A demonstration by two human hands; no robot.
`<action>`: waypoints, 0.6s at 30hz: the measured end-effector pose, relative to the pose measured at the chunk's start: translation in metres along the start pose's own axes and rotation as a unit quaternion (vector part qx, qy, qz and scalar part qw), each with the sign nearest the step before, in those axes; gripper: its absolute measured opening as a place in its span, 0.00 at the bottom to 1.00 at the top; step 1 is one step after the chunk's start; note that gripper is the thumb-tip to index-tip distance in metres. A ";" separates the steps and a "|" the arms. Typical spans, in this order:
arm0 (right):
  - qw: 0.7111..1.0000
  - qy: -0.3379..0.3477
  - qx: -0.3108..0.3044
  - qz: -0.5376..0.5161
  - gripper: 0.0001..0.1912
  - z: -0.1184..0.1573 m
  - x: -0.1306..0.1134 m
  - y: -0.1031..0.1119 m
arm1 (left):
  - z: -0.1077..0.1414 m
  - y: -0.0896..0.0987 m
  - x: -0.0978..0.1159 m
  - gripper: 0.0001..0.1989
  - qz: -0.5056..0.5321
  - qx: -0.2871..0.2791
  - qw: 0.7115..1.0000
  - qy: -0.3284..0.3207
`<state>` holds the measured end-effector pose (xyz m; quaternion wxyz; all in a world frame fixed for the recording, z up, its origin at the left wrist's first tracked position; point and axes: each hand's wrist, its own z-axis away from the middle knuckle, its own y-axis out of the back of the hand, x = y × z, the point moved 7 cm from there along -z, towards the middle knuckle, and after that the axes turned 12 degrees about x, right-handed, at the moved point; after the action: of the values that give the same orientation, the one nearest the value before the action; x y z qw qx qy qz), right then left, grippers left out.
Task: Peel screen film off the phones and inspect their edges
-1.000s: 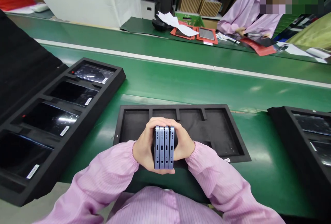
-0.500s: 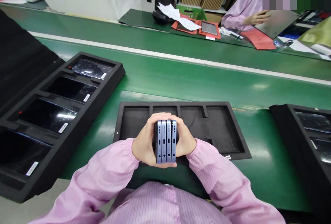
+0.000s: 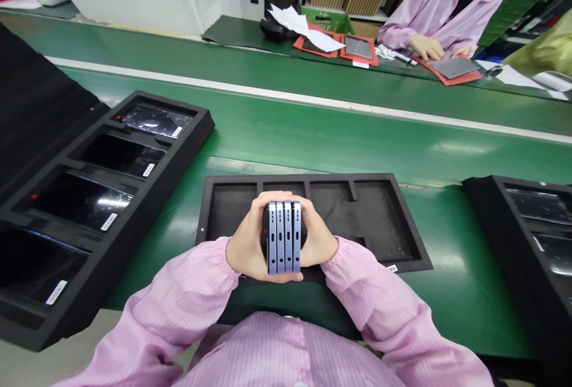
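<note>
Between my two hands stands a stack of several blue-edged smartphones (image 3: pixel 285 238), pressed side by side with their port ends facing me. My left hand (image 3: pixel 246 250) wraps the left side, fingers round the far end and the thumb beneath. My right hand (image 3: pixel 319 238) closes on the right side of the same stack. Just beyond and beneath them lies a black foam tray (image 3: pixel 379 220) with several compartments; those on the right side show bare, and part of the tray is hidden by my hands and sleeves.
At left, a black foam tray (image 3: pixel 179 163) holds several dark-screened phones with white labels. Another such tray (image 3: pixel 491 220) stands at right. Across the green bench (image 3: pixel 330 130), a co-worker's hand (image 3: pixel 426 47) rests by a grey flat device (image 3: pixel 456 66) on a red sheet.
The phone stack has shifted slightly up in view, still in both my hands. Across the bench, the co-worker has lowered the grey flat device onto the red sheet.
</note>
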<state>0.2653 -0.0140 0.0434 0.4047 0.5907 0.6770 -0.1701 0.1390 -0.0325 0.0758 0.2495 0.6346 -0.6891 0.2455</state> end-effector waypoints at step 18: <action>0.993 0.101 0.017 -0.057 0.54 -0.004 -0.013 -0.003 | 0.002 -0.005 0.009 0.57 0.033 0.012 0.998 -0.050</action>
<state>0.2606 -0.0211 0.0548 0.3136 0.5724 0.7439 -0.1437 0.1429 -0.0413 0.0804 0.1991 0.6258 -0.7182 0.2300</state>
